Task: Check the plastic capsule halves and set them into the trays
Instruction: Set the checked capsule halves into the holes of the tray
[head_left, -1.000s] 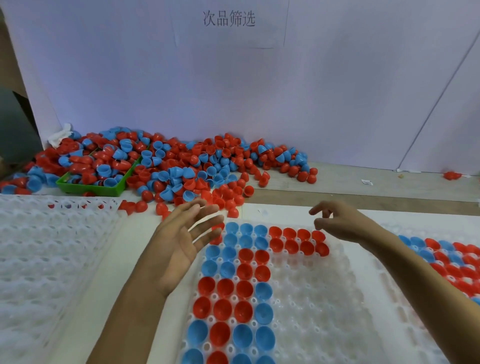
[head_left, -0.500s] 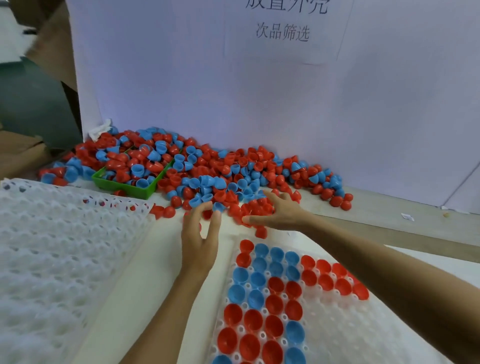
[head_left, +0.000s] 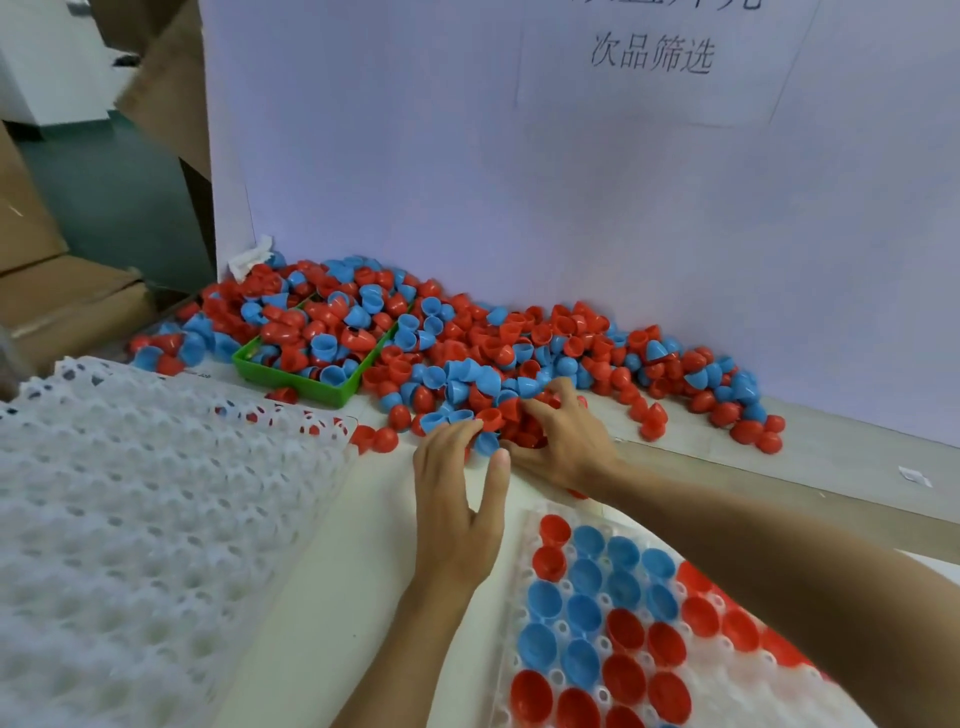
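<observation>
Whereas both hands hovered over the part-filled tray (head_left: 524, 670) a second ago, the head view now shows them at the near edge of the loose heap of capsule halves (head_left: 519, 343), at about 12 o'clock from that tray. The left hand (head_left: 457, 499) lies palm-down with its thumb stretched out; its fingertips curl onto a blue half (head_left: 487, 442), though whether they actually pinch it cannot be told. The right hand (head_left: 563, 439) is cupped over several red halves (head_left: 530, 423), fingers bent into the pile; a firm grip is not confirmed. Capsule halves remain in three places: the heap against the white backboard (head_left: 571, 182), the green bin (head_left: 311, 387) at 10 o'clock, and the filled pockets at 5 o'clock. A second, bare tray (head_left: 145, 519) sits at 8 o'clock.

Assessment: placing has given way to restocking. Fresh halves are being gathered for checking, and most pockets visible in the tray await filling.
</observation>
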